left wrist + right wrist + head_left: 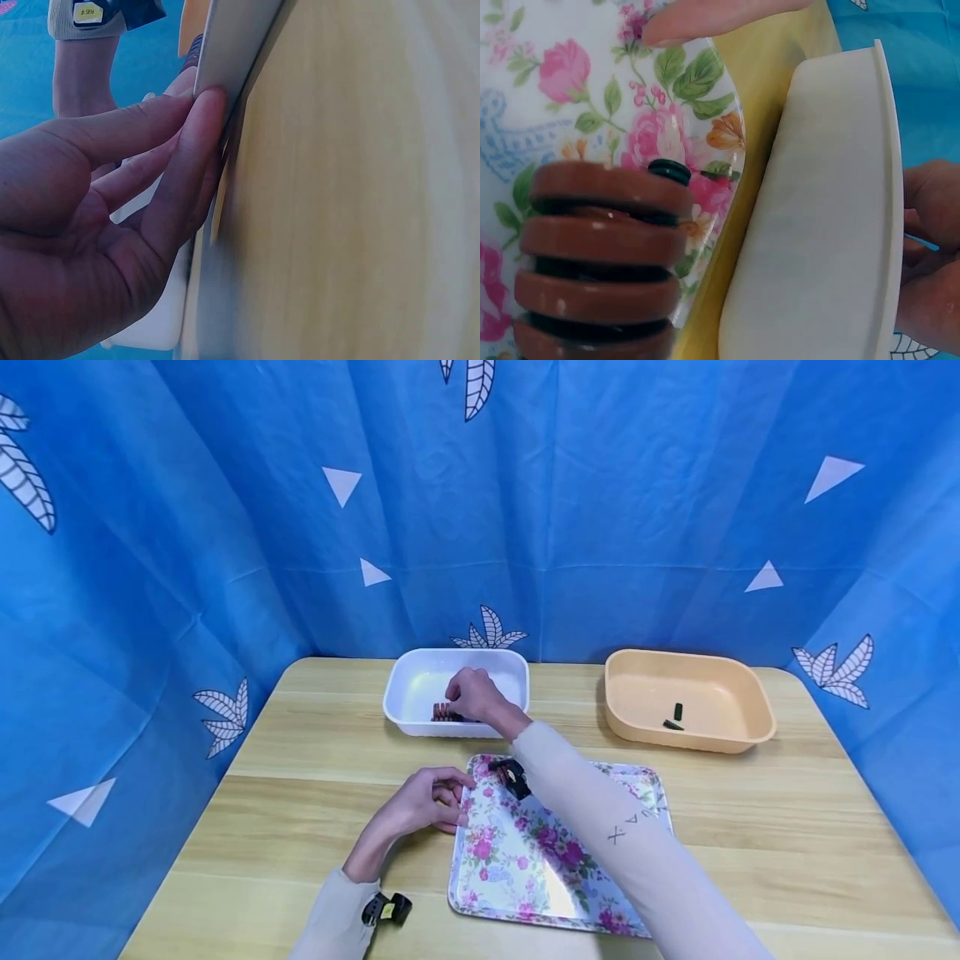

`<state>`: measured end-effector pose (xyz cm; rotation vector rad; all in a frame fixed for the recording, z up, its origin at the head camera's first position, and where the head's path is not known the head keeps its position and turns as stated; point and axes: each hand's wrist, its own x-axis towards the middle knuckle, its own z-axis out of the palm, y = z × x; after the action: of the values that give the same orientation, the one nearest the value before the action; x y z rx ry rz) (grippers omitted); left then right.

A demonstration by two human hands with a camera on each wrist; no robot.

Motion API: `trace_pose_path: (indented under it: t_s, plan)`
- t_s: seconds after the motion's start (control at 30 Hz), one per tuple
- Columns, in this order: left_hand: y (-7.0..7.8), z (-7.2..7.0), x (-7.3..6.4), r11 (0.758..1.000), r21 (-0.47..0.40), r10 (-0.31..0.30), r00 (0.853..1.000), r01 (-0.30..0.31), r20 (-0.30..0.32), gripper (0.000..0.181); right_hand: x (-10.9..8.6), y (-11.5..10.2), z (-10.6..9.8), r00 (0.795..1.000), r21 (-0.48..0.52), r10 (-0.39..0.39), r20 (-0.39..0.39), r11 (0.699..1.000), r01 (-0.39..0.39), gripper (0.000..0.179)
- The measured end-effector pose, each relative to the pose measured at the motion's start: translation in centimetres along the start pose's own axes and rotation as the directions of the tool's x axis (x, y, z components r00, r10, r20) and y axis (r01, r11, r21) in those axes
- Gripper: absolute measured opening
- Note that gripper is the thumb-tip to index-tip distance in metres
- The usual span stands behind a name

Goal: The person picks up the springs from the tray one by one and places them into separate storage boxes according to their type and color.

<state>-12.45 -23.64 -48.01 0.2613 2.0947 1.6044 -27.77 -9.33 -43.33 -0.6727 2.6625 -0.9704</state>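
My left hand is at the left edge of a flowered tray. In the left wrist view its thumb and a finger pinch the tray's rim. My right hand reaches down into a white bin, fingers curled, tips right at brown ringed pieces there. The bin wall hides those fingertips in the right wrist view, so whether they hold a piece I cannot tell. Another brown ringed piece with a dark green core is over the tray's far left corner, close beneath my right wrist.
A tan bin stands at the back right with two dark green pieces in it. Both bins and the tray are on a wooden table. A blue curtain hangs behind and on both sides.
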Motion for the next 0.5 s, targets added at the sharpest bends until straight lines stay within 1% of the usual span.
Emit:
trace_pose_path:
  t_s: [0.1,0.2,0.43,0.5]
  plan:
    - [0.1,0.0,0.0,1.000,-0.005,-0.006,1.000,0.006,-0.002,0.045,-0.2,-0.1,-0.4,1.000,0.014,-0.006,-0.006,1.000,0.006,0.017]
    - [0.2,0.0,-0.1,1.000,-0.008,-0.011,1.000,0.011,-0.004,0.044,-0.6,-0.2,-0.8,0.999,0.041,-0.028,-0.017,0.999,0.028,0.018]
    - [0.4,0.0,-0.1,1.000,0.018,0.013,1.000,-0.013,0.000,0.043,-1.9,0.0,-2.2,0.995,0.108,-0.087,-0.041,0.990,0.091,0.019]
    - [0.4,0.1,-0.2,1.000,0.020,0.007,1.000,-0.007,0.001,0.043,-2.3,0.1,-2.4,0.995,0.129,-0.091,-0.040,0.987,0.095,0.021]
